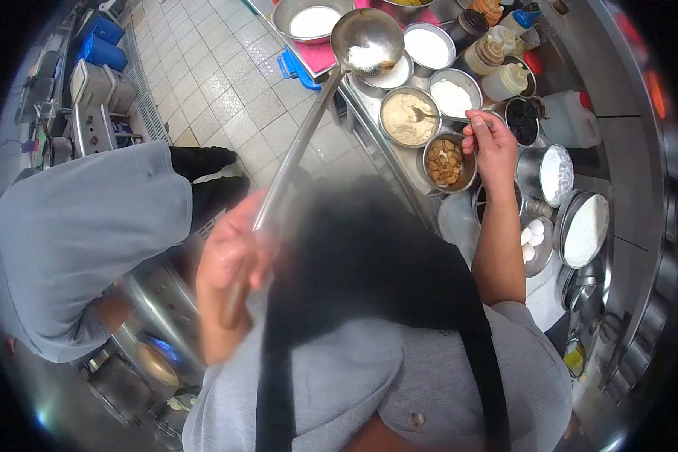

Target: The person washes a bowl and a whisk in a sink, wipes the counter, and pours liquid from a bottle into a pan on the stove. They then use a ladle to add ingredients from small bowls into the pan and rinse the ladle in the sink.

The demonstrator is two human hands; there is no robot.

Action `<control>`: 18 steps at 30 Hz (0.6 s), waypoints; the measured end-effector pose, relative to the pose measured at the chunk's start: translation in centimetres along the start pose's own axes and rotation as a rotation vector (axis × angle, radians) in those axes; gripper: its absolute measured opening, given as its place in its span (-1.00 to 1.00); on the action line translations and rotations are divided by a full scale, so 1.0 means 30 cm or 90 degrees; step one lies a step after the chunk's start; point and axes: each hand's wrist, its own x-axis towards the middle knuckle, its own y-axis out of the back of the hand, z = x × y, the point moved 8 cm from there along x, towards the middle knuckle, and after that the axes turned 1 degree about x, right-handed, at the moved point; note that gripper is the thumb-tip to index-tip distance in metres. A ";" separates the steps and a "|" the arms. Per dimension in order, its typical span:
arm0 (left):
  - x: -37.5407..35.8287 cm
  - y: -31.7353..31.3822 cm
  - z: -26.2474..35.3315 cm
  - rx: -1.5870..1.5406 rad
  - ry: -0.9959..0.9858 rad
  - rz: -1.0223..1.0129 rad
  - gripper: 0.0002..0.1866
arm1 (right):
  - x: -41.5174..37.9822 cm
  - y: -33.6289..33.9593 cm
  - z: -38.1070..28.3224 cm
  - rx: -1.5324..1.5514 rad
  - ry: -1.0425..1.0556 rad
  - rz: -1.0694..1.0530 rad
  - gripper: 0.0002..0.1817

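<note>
My left hand is wrapped round the long handle of a metal ladle. White powder or granules lie in the ladle's bowl, which is held up over the far containers. In my right hand a spoon is pinched by its handle. The spoon's tip reaches into a bowl of pale yellowish powder. Just below it stands a bowl of brown chunks. Behind, a bowl of white powder and another white-filled bowl sit close together.
Squeeze bottles crowd the counter's back right. Nearer stand a bowl of white eggs and a large white-filled container. At left, a person in a grey shirt bends beside a stove. Tiled floor runs between.
</note>
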 end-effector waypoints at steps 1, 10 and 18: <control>-0.002 0.000 0.001 0.013 0.008 0.010 -0.34 | 0.001 0.002 0.006 0.009 -0.008 0.005 -0.78; -0.016 0.012 -0.014 -0.005 -0.006 -0.005 -0.33 | -0.007 0.047 -0.016 0.070 -0.023 0.046 -0.77; -0.031 0.011 -0.025 0.008 0.013 0.024 -0.34 | -0.011 0.000 0.018 0.029 0.004 0.019 -0.77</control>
